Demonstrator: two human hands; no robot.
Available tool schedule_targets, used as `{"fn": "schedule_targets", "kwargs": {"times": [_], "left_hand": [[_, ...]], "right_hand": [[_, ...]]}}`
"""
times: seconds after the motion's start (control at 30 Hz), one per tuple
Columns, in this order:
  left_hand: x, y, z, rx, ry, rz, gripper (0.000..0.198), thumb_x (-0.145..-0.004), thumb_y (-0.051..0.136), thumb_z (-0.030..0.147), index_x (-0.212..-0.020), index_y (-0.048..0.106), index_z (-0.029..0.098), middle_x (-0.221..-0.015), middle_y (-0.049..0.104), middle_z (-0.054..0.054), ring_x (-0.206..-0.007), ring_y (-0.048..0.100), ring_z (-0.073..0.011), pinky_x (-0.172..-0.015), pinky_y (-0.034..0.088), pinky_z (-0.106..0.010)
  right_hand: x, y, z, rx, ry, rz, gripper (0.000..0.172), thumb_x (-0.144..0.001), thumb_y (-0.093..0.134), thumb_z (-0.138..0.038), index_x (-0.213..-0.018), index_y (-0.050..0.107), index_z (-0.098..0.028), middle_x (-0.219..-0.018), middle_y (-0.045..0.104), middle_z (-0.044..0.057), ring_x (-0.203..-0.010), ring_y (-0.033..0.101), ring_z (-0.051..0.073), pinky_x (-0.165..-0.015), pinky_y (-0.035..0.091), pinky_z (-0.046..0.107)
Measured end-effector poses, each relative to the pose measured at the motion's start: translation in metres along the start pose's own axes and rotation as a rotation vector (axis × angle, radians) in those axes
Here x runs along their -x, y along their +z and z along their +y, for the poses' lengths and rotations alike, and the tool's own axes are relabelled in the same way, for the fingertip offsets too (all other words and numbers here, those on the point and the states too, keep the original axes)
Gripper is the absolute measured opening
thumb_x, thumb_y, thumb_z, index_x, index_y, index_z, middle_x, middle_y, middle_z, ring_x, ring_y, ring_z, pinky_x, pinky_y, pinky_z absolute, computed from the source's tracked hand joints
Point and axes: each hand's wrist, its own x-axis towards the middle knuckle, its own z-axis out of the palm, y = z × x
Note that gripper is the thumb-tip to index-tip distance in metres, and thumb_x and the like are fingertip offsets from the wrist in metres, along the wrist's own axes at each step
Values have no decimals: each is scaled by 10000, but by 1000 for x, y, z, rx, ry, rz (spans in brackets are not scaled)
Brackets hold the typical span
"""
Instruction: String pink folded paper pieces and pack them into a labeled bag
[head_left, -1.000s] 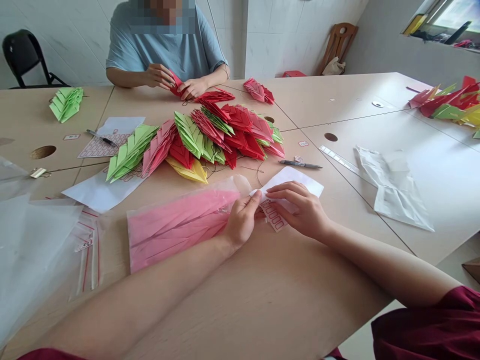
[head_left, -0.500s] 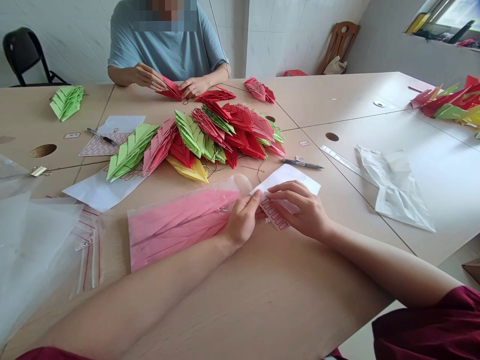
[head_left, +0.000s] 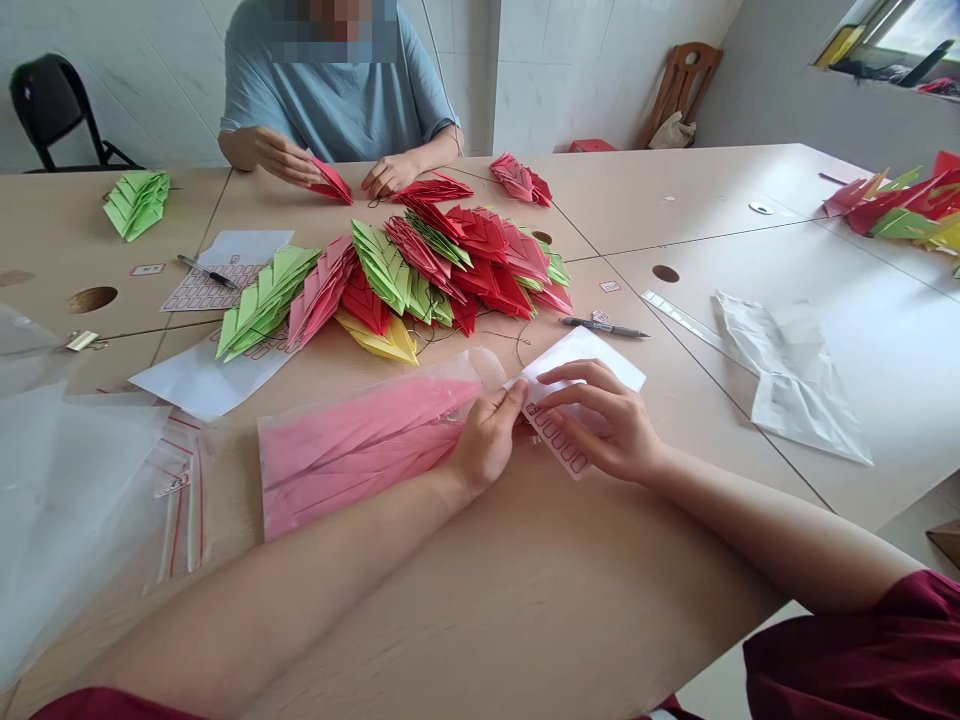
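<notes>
1. The beige table (head_left: pixel 675 190) spreads out before me. Across it at eleven o'clock, a co-worker's hands (head_left: pixel 390 176) hold a folded red paper leaf (head_left: pixel 331 182).
2. A heap of folded red, green and yellow paper leaves (head_left: pixel 427 275) lies at twelve o'clock, beyond my hands.
3. A clear plastic bag (head_left: pixel 480 368) holding pink folded paper (head_left: pixel 360 450) lies flat at ten o'clock.
4. My left hand (head_left: pixel 487 440) grasps the bag's end, fingers curled over it.
5. My right hand (head_left: pixel 600 420) is closed in a grasp on a white paper sheet (head_left: pixel 592 365) and a strip of red-boxed labels (head_left: pixel 559 440), just right of my left hand.
6. A pen (head_left: pixel 604 324) lies at one o'clock.
</notes>
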Motion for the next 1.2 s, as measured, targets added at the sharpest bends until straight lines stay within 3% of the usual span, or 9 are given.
{"fn": "schedule_targets", "kwargs": {"times": [0.17, 0.3, 0.47, 0.6, 0.77, 0.87, 1.0, 1.1, 1.2], "left_hand": [[0, 0, 2, -48, 28, -11, 389, -889, 517, 499, -796, 653, 147, -738, 641, -15, -737, 587, -158, -690, 444, -259], [-2, 1, 0, 69, 1, -25, 368, -886, 513, 481, -880, 664, 145, -847, 680, -45, -831, 616, -189, -769, 466, -290], [0, 1, 1, 32, -36, -70, 372, -888, 513, 458, -766, 637, 130, -794, 650, -53, -806, 590, -180, -781, 446, -293], [5, 2, 8, -67, -9, -120, 354, -909, 489, 446, -842, 641, 133, -833, 645, -46, -841, 578, -180, -796, 437, -292], [11, 4, 12, -241, 10, -135, 398, -921, 454, 484, -794, 598, 135, -738, 600, -18, -709, 545, -146, -659, 429, -261], [17, 7, 10, -349, 134, -76, 308, -937, 452, 432, -1030, 569, 162, -905, 632, -41, -811, 591, -151, -718, 469, -266], [32, 13, 12, -642, 531, -12, 319, -906, 517, 262, -1211, 471, 181, -1129, 588, -94, -1019, 576, -172, -843, 495, -300], [47, 22, 22, -870, 771, -216, 257, -903, 474, 178, -1156, 514, 176, -1132, 591, -97, -1083, 555, -176, -904, 489, -308], [60, 34, 38, -1132, 813, -455, 233, -921, 456, 215, -1134, 544, 176, -1198, 584, -98, -1055, 577, -179, -889, 499, -307]], "right_hand": [[4, -4, 0, -48, -162, 1, 186, -837, 572, -188, -988, 647, -266, -1123, 636, 67, -1004, 618, 244, -850, 516, 454], [6, -14, 1, -52, -256, 59, 460, -850, 533, -266, -1306, 490, -310, -1332, 547, 74, -1154, 574, 301, -911, 500, 514], [-4, -30, 11, 49, -62, -92, 731, -930, 443, -263, -1519, 11, -292, -1447, 456, 91, -1350, 407, 293, -1084, 348, 581], [-9, -33, 28, 23, 84, -201, 689, -964, 404, -265, -1523, 1, -277, -1268, 600, 94, -1270, 492, 271, -1060, 370, 585], [-9, -47, 37, -152, 244, -407, 686, -938, 470, -335, -1517, 106, -280, -882, 644, 30, -861, 627, 195, -823, 568, 412], [-11, -66, 41, -149, 294, -369, 666, -931, 477, -365, -1507, 151, -294, -855, 609, 20, -814, 598, 169, -705, 579, 312], [-11, -90, 63, 208, 308, -277, 625, -918, 498, -392, -1484, 252, -294, -838, 604, 19, -712, 569, 156, -660, 548, 310], [-6, -98, 87, 460, 288, -282, 625, -920, 496, -410, -1482, 262, -269, -837, 639, 27, -610, 572, 157, -657, 525, 357], [-3, -97, 100, 604, 192, -195, 605, -920, 501, -410, -1465, 298, -246, -1032, 666, 93, -900, 633, 257, -814, 505, 449]]}}
